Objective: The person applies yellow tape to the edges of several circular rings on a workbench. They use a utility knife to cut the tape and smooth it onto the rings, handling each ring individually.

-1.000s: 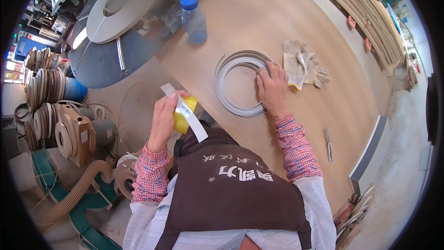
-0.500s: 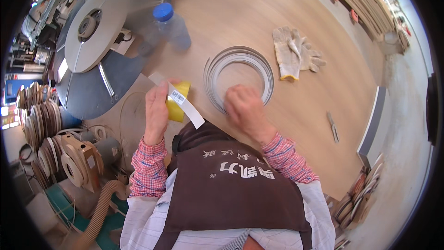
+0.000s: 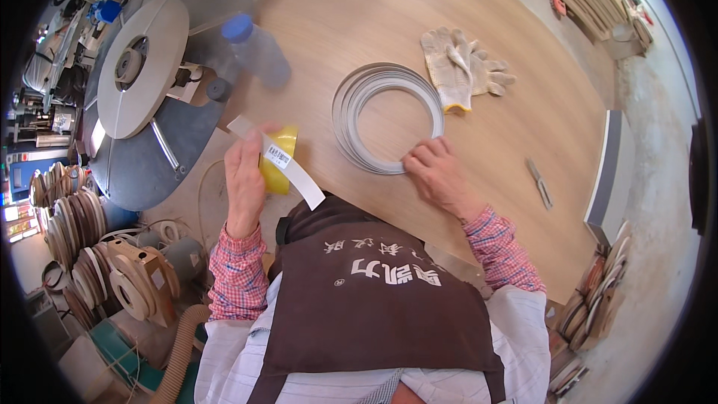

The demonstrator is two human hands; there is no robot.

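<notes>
My left hand (image 3: 245, 183) is closed at the table's near left edge. It grips a yellow tape roll (image 3: 286, 141) together with a short white strip (image 3: 303, 182) that bears a printed label. Flat on the wooden table (image 3: 516, 135) lies a coil of grey-white edge banding (image 3: 348, 123). At the coil's lower right rim, my right hand (image 3: 440, 178) has its fingers closed on the band. A pair of white work gloves (image 3: 450, 67) rests just beyond the coil, at its upper right.
A bottle with a blue cap (image 3: 262, 58) is on the far left of the table, beside a large reel with discs (image 3: 146, 60). To the right lie a utility knife (image 3: 540, 184) and a grey-white panel (image 3: 603, 179). Rolls of banding (image 3: 71, 213) are stacked at the left.
My right hand has moved right from the coil's near inner side to its lower right rim and closed there. The left hand still holds the tape roll and strip. The view has shifted slightly.
</notes>
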